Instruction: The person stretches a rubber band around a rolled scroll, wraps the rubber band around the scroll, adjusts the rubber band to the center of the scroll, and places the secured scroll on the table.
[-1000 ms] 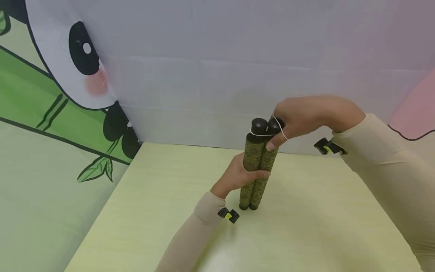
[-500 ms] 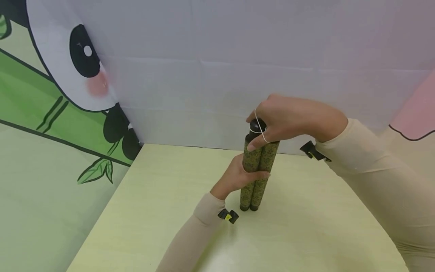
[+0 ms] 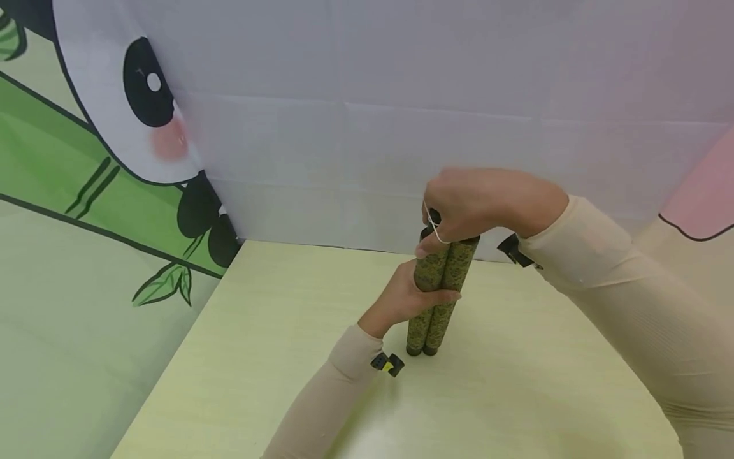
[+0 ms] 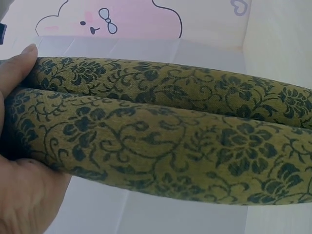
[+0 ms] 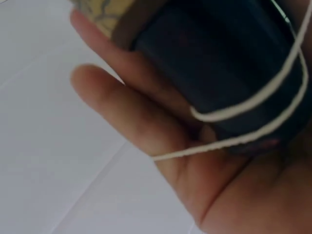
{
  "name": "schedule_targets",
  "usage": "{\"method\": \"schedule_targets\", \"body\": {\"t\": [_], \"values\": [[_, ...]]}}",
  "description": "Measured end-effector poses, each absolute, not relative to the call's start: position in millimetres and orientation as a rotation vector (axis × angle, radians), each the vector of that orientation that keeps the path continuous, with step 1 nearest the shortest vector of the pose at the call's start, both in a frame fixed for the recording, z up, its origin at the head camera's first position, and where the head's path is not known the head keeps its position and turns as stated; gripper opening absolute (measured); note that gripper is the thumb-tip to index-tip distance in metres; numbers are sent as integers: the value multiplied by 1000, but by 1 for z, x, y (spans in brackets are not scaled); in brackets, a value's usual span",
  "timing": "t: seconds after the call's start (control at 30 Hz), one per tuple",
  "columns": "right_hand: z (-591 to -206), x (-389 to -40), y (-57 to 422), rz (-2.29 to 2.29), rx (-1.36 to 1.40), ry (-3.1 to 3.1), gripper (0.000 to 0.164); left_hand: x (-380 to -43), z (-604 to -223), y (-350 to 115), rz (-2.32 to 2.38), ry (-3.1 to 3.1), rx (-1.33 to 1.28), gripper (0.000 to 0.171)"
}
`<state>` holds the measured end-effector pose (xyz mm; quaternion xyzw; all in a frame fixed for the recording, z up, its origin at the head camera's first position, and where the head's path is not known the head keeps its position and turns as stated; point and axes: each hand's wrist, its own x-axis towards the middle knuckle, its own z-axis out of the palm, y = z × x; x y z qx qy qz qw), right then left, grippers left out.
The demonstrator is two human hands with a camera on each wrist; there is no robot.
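Two rolled scrolls in green-gold brocade with a dark floral pattern lean side by side, their dark lower ends near the table. Around their middle my left hand grips both, thumb across the front. The patterned rolls fill much of the left wrist view. At the top, my right hand curls over the dark knobs, hiding most of them. A thin white rubber band loops round a dark knob and stretches across my right thumb.
Pale yellow-green table lies under both forearms. Behind its back edge rises a pale cloth backdrop with cartoon prints. Small black-and-yellow markers sit on the wrists.
My right hand has moved left and slightly down over the scroll tops, carrying the stretched rubber band across the knobs. My left hand keeps its grip with hardly any movement.
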<state>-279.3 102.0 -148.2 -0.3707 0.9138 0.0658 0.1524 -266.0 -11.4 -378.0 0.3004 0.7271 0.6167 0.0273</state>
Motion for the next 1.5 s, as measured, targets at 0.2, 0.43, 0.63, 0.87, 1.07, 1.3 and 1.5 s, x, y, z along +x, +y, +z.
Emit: {"method": "schedule_targets", "body": {"t": [0.2, 0.43, 0.63, 0.87, 1.07, 1.3, 1.5], "values": [[-141, -281, 97, 312, -923, 2566, 46, -268, -377, -11, 1906, 2260, 978, 38], [-139, -284, 100, 333, -849, 2532, 51, -268, -381, -10, 1923, 2266, 1019, 38], [-140, -289, 112, 244, -868, 2474, 52, -269, -381, -8, 1928, 2275, 1039, 39], [-140, -295, 127, 137, -911, 2421, 45, -270, -383, -8, 1972, 2220, 976, 40], [-144, -296, 138, 6, -958, 2420, 38, -270, -384, -10, 1993, 2168, 949, 41], [-152, -294, 145, -113, -1006, 2486, 37, -268, -383, -12, 2014, 2170, 944, 42], [-164, -295, 154, -250, -1106, 2603, 39, -268, -383, -14, 2039, 2153, 935, 42]]}}
